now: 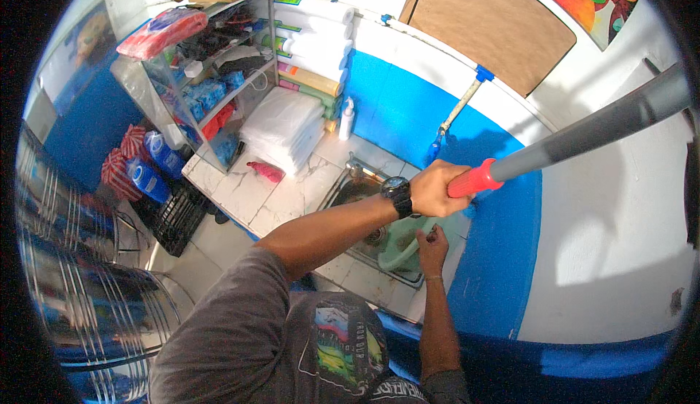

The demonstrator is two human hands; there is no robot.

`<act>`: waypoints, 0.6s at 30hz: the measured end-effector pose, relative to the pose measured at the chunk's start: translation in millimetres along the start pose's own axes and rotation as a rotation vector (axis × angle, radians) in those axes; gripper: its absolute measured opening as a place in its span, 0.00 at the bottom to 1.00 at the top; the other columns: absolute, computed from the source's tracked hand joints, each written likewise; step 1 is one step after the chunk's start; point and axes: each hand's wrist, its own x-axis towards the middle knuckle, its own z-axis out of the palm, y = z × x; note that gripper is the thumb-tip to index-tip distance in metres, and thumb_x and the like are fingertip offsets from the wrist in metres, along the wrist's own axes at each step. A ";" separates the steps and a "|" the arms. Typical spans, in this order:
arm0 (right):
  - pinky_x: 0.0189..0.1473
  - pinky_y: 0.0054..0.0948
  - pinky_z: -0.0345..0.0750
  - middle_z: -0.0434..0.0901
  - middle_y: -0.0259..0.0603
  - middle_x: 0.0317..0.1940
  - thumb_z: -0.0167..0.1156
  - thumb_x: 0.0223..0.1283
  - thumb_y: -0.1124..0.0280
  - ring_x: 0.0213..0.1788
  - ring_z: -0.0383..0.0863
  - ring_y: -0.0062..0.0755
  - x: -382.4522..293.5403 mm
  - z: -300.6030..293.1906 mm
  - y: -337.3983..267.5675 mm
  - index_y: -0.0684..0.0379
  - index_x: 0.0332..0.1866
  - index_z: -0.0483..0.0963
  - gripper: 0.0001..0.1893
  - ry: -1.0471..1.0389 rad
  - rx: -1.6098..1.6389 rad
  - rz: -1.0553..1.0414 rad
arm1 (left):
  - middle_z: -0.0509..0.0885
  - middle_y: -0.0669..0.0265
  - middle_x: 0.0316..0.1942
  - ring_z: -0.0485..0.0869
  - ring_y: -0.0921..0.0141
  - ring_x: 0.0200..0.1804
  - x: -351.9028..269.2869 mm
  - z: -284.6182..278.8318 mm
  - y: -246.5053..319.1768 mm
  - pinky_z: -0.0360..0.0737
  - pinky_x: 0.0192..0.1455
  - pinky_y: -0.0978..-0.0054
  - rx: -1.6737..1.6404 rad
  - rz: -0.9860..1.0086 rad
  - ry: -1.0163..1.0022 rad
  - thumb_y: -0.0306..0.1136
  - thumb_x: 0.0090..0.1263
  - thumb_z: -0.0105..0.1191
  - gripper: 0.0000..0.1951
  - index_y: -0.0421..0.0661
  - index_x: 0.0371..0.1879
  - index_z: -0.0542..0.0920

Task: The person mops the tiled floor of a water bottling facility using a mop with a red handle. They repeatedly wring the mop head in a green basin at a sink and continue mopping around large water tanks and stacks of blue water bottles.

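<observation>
My left hand (442, 189), with a black watch on the wrist, is closed around the red grip (474, 178) of a thick grey pole (590, 125). The pole slants up to the right rim of the view. Lower down, my right hand (433, 246) has curled fingers beside the rim of a pale green plastic basin (396, 259); whether it grips the rim cannot be told. The basin stands in a metal sink (358, 199) set in a tiled counter. My left forearm hides part of the sink, and its tap (355, 169) shows behind.
On the counter (229, 193) are a stack of clear plastic packs (284, 125), a pink cloth (266, 171), a white pump bottle (346, 119), several rolls (314, 26) and a glass shelf unit (219, 70). A pipe (459, 106) runs down the blue wall. Blue bottles (147, 180) stand at left.
</observation>
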 end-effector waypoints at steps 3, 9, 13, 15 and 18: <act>0.33 0.43 0.75 0.74 0.39 0.22 0.79 0.63 0.70 0.26 0.75 0.33 -0.7 1.1 -29.1 0.65 0.45 0.77 0.17 -0.011 -0.124 -0.084 | 0.92 0.56 0.35 0.92 0.63 0.35 -0.4 -1.1 -1.5 0.86 0.41 0.63 0.002 0.004 0.010 0.29 0.66 0.69 0.15 0.42 0.51 0.89; 0.32 0.38 0.75 0.73 0.42 0.21 0.78 0.59 0.72 0.23 0.72 0.31 -7.4 11.9 -51.4 0.72 0.54 0.82 0.21 -0.107 -0.394 -0.210 | 0.91 0.55 0.34 0.91 0.61 0.34 -2.5 -3.1 -4.5 0.86 0.41 0.63 -0.022 0.052 0.060 0.29 0.68 0.70 0.16 0.41 0.54 0.89; 0.32 0.41 0.75 0.73 0.44 0.19 0.78 0.60 0.72 0.22 0.72 0.34 -13.5 14.6 -67.0 0.70 0.53 0.83 0.19 -0.120 -0.383 -0.209 | 0.90 0.55 0.34 0.91 0.60 0.34 -5.3 -5.6 -5.1 0.86 0.41 0.63 -0.009 0.029 0.066 0.30 0.69 0.70 0.16 0.41 0.55 0.89; 0.31 0.41 0.75 0.73 0.45 0.19 0.77 0.60 0.73 0.22 0.72 0.35 -15.7 13.3 -74.1 0.70 0.53 0.83 0.19 -0.109 -0.430 -0.212 | 0.90 0.54 0.33 0.91 0.60 0.33 -6.6 -6.6 -5.2 0.85 0.40 0.63 -0.008 0.011 0.052 0.30 0.69 0.70 0.16 0.41 0.55 0.89; 0.31 0.42 0.75 0.72 0.46 0.19 0.77 0.60 0.73 0.22 0.71 0.35 -17.1 10.5 -80.7 0.70 0.52 0.83 0.18 -0.119 -0.367 -0.172 | 0.90 0.54 0.33 0.91 0.60 0.33 -7.9 -7.6 -5.3 0.85 0.40 0.63 -0.025 0.029 0.060 0.31 0.69 0.69 0.16 0.41 0.54 0.89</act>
